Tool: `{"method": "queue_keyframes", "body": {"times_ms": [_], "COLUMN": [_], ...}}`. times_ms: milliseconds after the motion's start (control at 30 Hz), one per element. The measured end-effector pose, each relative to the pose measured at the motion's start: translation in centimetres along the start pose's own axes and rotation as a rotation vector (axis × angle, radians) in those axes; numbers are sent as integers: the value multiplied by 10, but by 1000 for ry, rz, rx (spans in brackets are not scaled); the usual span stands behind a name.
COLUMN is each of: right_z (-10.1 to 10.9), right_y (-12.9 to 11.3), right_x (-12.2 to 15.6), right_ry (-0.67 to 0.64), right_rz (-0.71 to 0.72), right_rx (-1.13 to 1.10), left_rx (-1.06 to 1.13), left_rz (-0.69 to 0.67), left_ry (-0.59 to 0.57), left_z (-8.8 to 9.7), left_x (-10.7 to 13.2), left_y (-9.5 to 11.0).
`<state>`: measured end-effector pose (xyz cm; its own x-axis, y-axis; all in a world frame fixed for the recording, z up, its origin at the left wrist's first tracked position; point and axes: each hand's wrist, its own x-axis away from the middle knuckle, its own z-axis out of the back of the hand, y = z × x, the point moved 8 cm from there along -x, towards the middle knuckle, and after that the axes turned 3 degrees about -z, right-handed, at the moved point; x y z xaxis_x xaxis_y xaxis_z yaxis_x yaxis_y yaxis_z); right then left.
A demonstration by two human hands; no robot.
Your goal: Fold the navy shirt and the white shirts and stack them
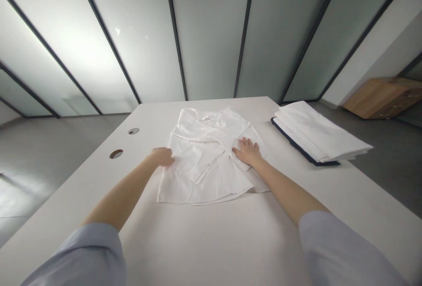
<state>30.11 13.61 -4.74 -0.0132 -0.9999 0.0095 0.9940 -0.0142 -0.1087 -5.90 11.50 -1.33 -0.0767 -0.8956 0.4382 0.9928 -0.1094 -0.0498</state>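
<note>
A white shirt (pixel 204 163) lies flat on the white table (pixel 211 242), its sleeves folded in over the body. My left hand (pixel 162 156) rests at the shirt's left edge with its fingers curled over the fabric. Flat on the right side of the shirt lies my right hand (pixel 248 150), fingers stretched out and spread, pressing on a folded sleeve.
A stack of folded white cloth (pixel 321 134) sits on a dark board (pixel 298 147) at the table's right edge. Two round cable holes (pixel 116 153) are in the table's left side. Frosted glass panels stand behind; a wooden cabinet (pixel 384 97) stands far right.
</note>
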Motion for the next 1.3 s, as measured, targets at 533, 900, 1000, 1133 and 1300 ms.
{"method": "queue_keyframes", "body": {"times_ms": [533,900,1000,1133,1300], "right_z": [44,60,28,14,26], "right_y": [4,-64,-69,-100,-118], "right_x": [17,14,7,11,18], "right_ry": [38,-218,-271,-260,-198], "right_rz": [-100,116,68,251,458], "right_rx": [-493,-1356,-1118,-922,-865], "left_rx": [90,610,886,816,736], "left_rz": [-246,-66,-24,-256,-266], "left_ry": [571,740,731,558,448], "left_z": [33,53,47,27,4], "left_x": [-2,-6,-6,-7,-16], "left_y": [140,61,21,56,85]}}
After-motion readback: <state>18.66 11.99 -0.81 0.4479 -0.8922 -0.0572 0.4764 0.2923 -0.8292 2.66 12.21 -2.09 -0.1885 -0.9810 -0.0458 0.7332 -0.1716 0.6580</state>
